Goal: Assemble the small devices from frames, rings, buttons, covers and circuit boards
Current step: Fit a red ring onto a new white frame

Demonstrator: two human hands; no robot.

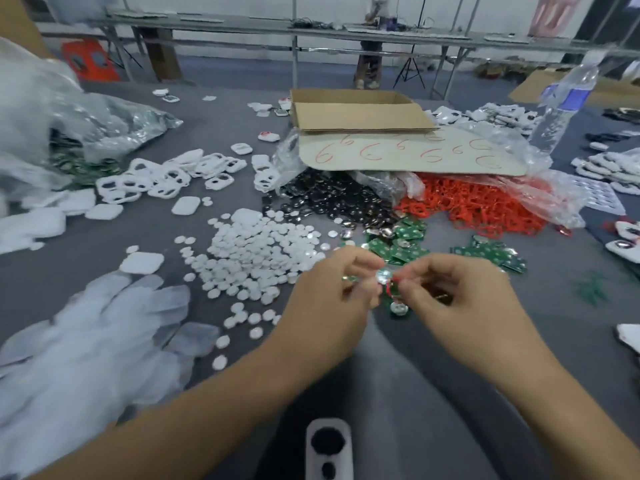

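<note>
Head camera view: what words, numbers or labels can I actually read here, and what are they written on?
"6": handwritten in red, repeated many times, on the cardboard sheet beneath the open box.
Blue label on the water bottle: too blurred to read.
Green circuit boards: any print is too small to read.
</note>
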